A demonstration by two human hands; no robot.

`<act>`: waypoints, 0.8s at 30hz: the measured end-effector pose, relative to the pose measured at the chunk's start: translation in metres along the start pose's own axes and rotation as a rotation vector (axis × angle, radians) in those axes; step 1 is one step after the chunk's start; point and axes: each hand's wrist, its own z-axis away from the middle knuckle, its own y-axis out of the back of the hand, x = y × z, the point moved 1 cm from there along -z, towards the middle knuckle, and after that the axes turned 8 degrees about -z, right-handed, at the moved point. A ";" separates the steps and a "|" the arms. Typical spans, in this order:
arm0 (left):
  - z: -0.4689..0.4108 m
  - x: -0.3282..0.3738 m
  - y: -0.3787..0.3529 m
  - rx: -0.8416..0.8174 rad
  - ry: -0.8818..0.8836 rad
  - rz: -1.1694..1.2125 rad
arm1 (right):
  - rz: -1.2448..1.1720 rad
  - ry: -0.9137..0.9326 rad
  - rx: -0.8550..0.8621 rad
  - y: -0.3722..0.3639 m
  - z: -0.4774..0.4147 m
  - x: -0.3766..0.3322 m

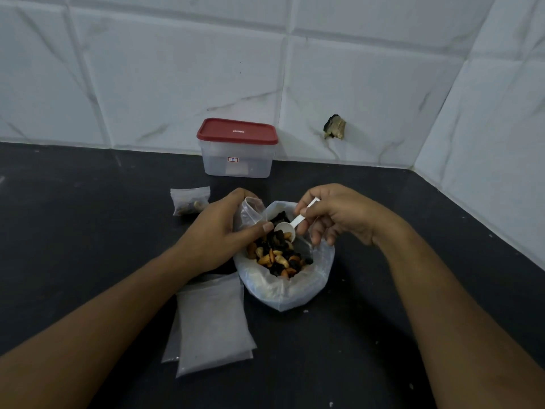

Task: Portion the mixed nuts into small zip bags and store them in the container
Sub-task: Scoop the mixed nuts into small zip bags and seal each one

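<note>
Far left, rear: one small clear zip bag already holding nuts (190, 202) lies flat on the black countertop (88, 231). Nearer the camera is a stack of empty frosted zip bags (212, 323).

Left hand (218, 231): fingers and thumb curled round a small clear zip bag (251, 210), pinching it just below its mouth. The mouth is open, facing up and a little to the right. I cannot tell whether it has nuts in it yet.

Behind, against the tiled wall: clear rectangular plastic container with red lid (237, 149), lid on, well apart from both hands.

Centre: large translucent plastic bag (295, 293), its top rolled open, with the mixed nuts (278, 258) heaped inside. The held bag hangs over its far left rim.

White plastic measuring scoop (287, 228): long axis runs lower left to upper right, with the bowl touching the nuts just right of the left thumb and the handle rising into the right hand. The bowl looks empty.

Right hand (333, 216): thumb and forefinger pinch the handle, the other fingers loosely curled, wrist bent down.

Judgement: scooping step. Once loaded, the bowl needs only a short lift up and to the left to reach the bag's mouth.
</note>
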 end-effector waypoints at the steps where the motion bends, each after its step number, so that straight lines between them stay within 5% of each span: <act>1: 0.000 0.000 0.000 -0.001 0.002 -0.001 | -0.033 -0.009 0.009 0.000 -0.001 0.002; 14: 0.000 0.002 0.003 0.026 0.005 0.015 | -0.177 0.005 0.107 0.006 0.000 0.001; 24: -0.001 0.000 0.002 0.059 0.074 0.093 | -0.367 0.194 0.113 -0.004 0.010 -0.017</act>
